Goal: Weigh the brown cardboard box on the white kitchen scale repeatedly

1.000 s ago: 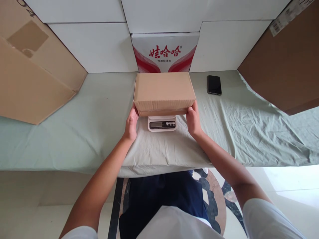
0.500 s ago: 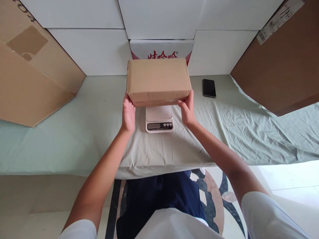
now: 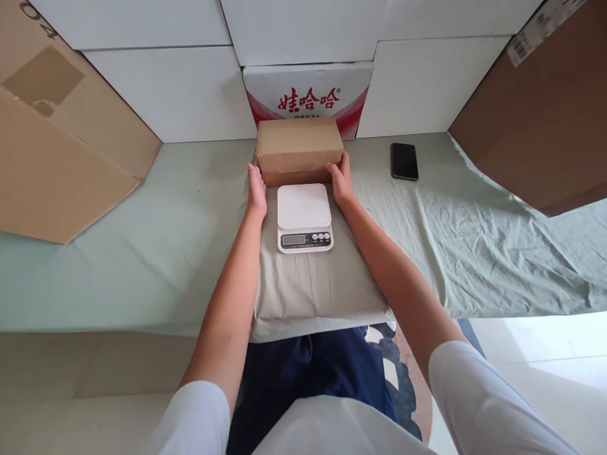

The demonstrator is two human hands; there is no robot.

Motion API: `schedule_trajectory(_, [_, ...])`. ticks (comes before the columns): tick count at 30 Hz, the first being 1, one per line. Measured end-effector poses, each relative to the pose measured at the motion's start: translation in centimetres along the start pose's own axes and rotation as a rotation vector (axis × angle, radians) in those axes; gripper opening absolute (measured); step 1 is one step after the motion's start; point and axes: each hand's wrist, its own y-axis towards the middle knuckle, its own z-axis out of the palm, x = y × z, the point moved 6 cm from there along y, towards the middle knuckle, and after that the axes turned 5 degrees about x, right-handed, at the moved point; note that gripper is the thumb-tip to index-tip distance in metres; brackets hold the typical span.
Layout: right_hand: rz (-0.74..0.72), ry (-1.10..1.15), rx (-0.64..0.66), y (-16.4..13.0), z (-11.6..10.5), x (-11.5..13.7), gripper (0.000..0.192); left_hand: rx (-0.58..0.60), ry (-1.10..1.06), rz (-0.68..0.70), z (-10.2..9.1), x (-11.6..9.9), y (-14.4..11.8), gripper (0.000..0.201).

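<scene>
A closed cardboard box (image 3: 298,146) sits on the desk (image 3: 156,246), which is covered with a pale green cloth. The left hand (image 3: 257,188) presses on its left end and the right hand (image 3: 340,179) on its right end. Just in front of the box is a white kitchen scale (image 3: 304,217), with nothing on its plate. Behind the box stands a white carton with red letters (image 3: 308,95). A black phone (image 3: 404,160) lies to the right, apart from the box. Large brown cartons (image 3: 61,139) lean at both sides.
</scene>
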Motion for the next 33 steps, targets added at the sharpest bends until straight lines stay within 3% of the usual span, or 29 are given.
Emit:
schedule_trajectory(9, [0.011,0.028,-0.031,-0.3,-0.4,-0.5,0.069,-0.006,-0.034,-0.039,0.2,0.0,-0.1,0.070])
schedule_trajectory(14, [0.054,0.095,-0.089,0.1,-2.1,-1.9,0.080,0.030,-0.023,-0.076,-1.8,-0.4,-0.2,0.073])
schedule_trajectory(19, [0.112,0.106,-0.086,0.1,-3.1,-2.7,0.079,0.008,-0.009,-0.107,-3.5,-0.5,-0.3,0.089])
schedule_trajectory(28, [0.084,0.132,-0.067,-0.1,-2.3,-1.8,0.071,0.052,-0.029,-0.080,-2.9,-0.4,-0.2,0.102])
schedule_trajectory(33, [0.044,0.066,-0.041,-0.6,-1.9,-0.3,0.067,0.067,-0.019,-0.093,-2.4,-0.4,-0.3,0.099])
